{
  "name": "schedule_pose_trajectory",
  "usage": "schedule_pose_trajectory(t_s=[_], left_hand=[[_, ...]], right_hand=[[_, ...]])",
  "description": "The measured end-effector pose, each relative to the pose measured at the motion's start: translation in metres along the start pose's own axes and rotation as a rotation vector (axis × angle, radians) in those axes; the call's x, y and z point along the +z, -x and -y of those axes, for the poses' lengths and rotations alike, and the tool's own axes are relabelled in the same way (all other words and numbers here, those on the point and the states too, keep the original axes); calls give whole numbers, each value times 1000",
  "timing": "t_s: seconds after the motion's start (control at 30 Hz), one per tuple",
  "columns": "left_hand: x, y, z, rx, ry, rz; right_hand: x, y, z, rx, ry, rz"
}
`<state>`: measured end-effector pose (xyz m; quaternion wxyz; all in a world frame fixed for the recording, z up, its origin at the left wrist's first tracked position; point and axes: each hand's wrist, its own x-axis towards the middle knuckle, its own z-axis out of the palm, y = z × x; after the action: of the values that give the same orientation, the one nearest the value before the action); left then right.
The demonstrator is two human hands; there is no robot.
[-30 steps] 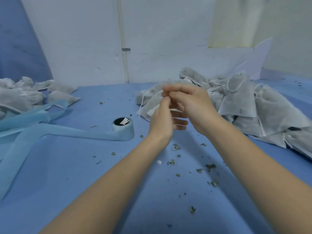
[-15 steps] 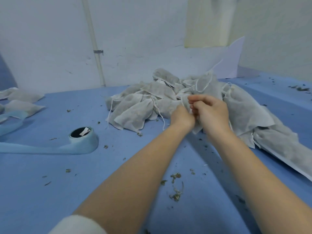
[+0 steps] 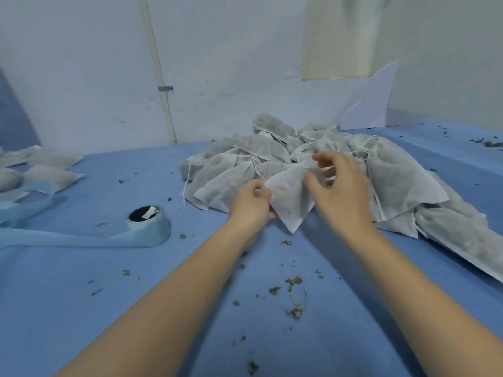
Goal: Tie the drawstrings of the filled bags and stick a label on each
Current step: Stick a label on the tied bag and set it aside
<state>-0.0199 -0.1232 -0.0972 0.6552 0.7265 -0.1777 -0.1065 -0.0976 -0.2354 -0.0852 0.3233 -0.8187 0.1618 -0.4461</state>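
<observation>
Our left hand [image 3: 251,202] pinches the white non-woven filled bag [image 3: 290,197] at the pile's [image 3: 394,186] front edge, right hand [image 3: 337,191] spread above; we should find both drawstrings before knotting.

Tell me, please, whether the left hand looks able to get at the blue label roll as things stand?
Probably yes. The blue label roll sits on bare table to the left hand's side with nothing between them, but that hand grips a white bag and would need to let go first.
</observation>
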Motion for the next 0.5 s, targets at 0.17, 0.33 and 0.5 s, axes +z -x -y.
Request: schedule_pose_trajectory(t_s=[0.17, 0.33, 0.5], left_hand=[[-53, 26, 6, 12, 129, 40], [-94, 43, 16, 50, 190, 44], [-108, 47, 21, -4, -12, -17]], right_hand=[[8, 9, -2, 67, 49, 197], [14, 17, 4, 163, -196, 367], [22, 23, 11, 132, -352, 308]])
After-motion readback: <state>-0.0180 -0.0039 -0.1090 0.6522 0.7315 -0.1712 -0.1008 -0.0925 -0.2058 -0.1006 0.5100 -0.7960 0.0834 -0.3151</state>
